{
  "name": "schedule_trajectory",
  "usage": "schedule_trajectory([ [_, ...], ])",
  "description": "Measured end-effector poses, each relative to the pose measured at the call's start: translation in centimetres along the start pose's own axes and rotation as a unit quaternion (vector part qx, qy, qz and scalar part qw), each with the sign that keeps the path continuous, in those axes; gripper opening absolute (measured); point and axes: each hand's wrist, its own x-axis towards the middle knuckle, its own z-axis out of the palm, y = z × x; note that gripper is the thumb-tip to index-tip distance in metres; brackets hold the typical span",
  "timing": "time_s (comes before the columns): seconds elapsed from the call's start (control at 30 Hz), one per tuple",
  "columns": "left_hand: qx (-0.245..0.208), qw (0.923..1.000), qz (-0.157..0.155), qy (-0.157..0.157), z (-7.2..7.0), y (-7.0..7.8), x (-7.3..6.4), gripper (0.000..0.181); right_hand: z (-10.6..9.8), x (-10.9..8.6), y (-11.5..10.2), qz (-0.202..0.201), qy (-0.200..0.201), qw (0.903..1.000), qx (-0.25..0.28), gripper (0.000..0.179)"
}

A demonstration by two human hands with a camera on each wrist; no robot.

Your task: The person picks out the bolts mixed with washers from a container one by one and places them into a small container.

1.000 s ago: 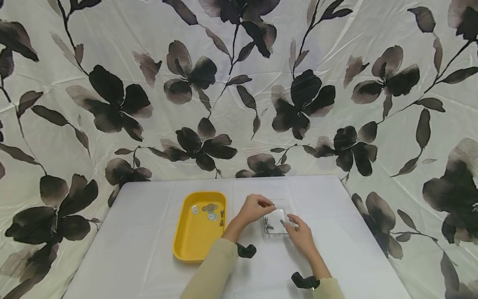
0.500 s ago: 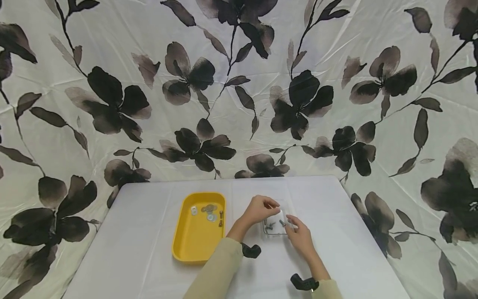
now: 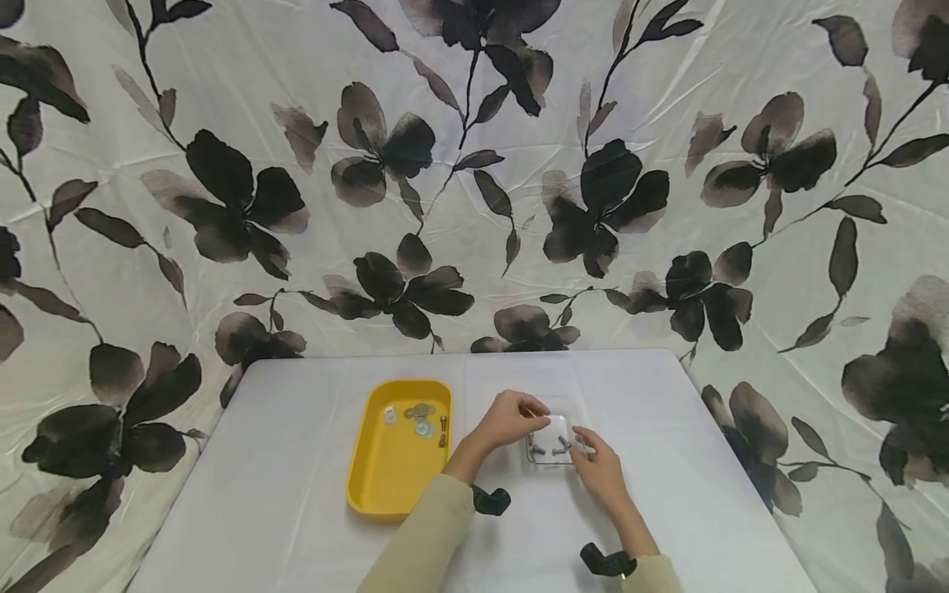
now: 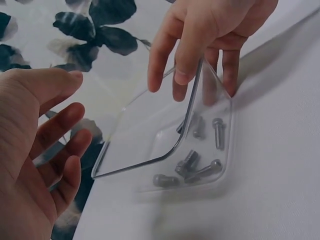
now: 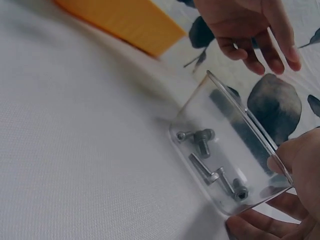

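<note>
A small clear plastic container (image 3: 550,463) sits on the white table, with several socket-head bolts (image 4: 187,162) lying in its bottom. My right hand (image 3: 599,461) holds its right wall; in the right wrist view the thumb (image 5: 280,161) laps over the rim while other fingers are outside and below. My left hand (image 3: 515,416) hovers above the container's left side. Its fingers are loosely bent with nothing between them, as the left wrist view shows of the left hand (image 4: 45,145).
Left of the container stands a yellow tray (image 3: 389,486). Toward its far end lie several washers (image 3: 423,409), small whitish pieces (image 3: 390,415) and two bolts (image 3: 442,431) by the right wall. A floral cloth (image 3: 474,206) hangs behind the table.
My left hand shifted slightly right, then back. Another bolt now shows near the container's front edge. The right hand stays at the container's right wall.
</note>
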Motion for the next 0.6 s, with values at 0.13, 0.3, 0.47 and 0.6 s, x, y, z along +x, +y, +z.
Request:
schedule_trajectory([
  [0.13, 0.006, 1.0000, 0.002, -0.006, -0.5, 0.1, -0.3, 0.015, 0.0, 0.1, -0.1, -0.003, 0.004, 1.0000, -0.004, 0.042],
  [0.3, 0.009, 0.9998, 0.018, -0.005, -1.2, 0.1, -0.7, 0.013, 0.0, 0.0, -0.1, 0.000, 0.003, 1.0000, -0.006, 0.041],
  [0.47, 0.010, 0.9996, 0.018, -0.018, -1.9, 0.0, -1.5, 0.012, 0.1, 0.0, -0.2, 0.002, 0.001, 1.0000, -0.008, 0.042],
  [0.6, 0.007, 0.9994, 0.019, -0.028, -2.8, -0.2, -2.1, 0.012, 0.0, 0.0, -0.3, -0.002, 0.005, 0.9999, -0.011, 0.042],
])
